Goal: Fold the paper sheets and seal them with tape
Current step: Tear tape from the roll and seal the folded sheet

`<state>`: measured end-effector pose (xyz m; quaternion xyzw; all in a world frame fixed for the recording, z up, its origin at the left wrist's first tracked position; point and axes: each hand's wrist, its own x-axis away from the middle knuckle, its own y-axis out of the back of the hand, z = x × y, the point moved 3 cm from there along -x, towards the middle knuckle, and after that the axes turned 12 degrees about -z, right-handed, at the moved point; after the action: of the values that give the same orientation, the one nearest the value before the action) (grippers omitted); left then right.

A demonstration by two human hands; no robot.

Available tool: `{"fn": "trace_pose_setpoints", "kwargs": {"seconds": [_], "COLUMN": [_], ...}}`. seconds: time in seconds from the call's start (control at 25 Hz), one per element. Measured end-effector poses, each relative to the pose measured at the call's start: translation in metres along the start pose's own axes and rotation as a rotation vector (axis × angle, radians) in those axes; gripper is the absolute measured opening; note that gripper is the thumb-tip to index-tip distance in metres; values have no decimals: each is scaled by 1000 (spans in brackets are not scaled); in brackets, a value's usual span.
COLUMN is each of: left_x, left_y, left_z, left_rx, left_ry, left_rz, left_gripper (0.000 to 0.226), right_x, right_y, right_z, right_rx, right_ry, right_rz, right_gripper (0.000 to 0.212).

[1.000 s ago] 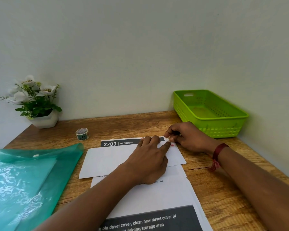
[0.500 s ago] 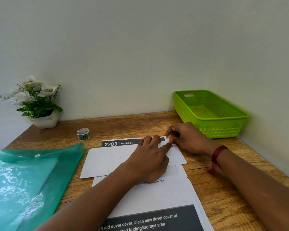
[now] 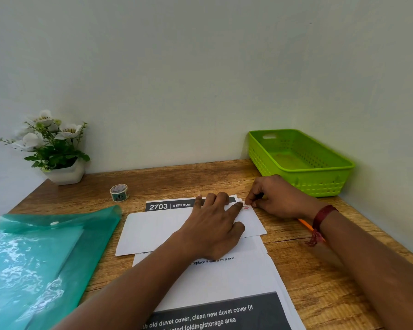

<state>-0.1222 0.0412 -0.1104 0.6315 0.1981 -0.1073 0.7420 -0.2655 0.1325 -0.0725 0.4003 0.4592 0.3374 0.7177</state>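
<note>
Counts: 1 folded sheet (image 3: 153,232), 1 stack of printed sheets (image 3: 224,282) under it (can't count the stack, only a few edges show on its right), 1 tape roll (image 3: 119,192), 1 tape piece (image 3: 246,207), 1 basket (image 3: 303,184), 1 folder (image 3: 45,258), 1 flower pot (image 3: 67,173), 2 hands.

Folded sheet: white, blank side up, lying flat on the stack in the middle of the counter (image 3: 308,270), slightly skewed.

Left hand (image 3: 212,229): flat on the folded sheet, fingers straight, tips at the sheet's far edge, pressing it down.

Right hand (image 3: 277,198): at the folded sheet's far right corner, fingers curled, pinching the tape piece. The piece is small and pale with a red mark, and touches that corner right beside the left index fingertip.

- Bracelet (image 3: 322,215), red thread, on the right wrist.
- Orange stick (image 3: 305,225) on the counter right of the folded sheet, mostly hidden under that wrist.
- Tape roll: beyond the folded sheet's far left corner, standing on edge, patterned.
- Flower pot: further out past the roll, white pot, white flowers.
- Basket: bright green, perforated, beyond and right of the folded sheet.
- Folder: translucent teal with a snap button, left of the folded sheet, well apart from the basket.

Readable text:
- Dark header just past the folded sheet's far edge: "2703 | BEDROOM".
- Nearer than the folded sheet: "replace it with a new one."
- White on a dark band: "old duvet cover, clean new duvet cover (if" and "folding/storage area".
</note>
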Motion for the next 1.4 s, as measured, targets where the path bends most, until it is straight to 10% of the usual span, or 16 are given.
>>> {"fn": "trace_pose_setpoints", "kwargs": {"seconds": [0.56, 0.84, 1.12, 1.4], "left_x": [2, -9, 13, 77], "left_y": [8, 37, 64, 54], "left_z": [-5, 27, 90, 108], "left_rx": [155, 228, 20, 15], "left_ry": [82, 265, 357, 427], "left_rz": [-37, -217, 87, 39], "left_gripper": [41, 32, 36, 32], "right_x": [5, 3, 11, 36], "right_y": [9, 18, 10, -31], "right_z": [10, 13, 49, 115], "right_rx": [122, 27, -208, -104], "right_ry": [89, 43, 119, 338], "right_rz": [125, -173, -275, 147], "right_gripper": [30, 32, 24, 59]}}
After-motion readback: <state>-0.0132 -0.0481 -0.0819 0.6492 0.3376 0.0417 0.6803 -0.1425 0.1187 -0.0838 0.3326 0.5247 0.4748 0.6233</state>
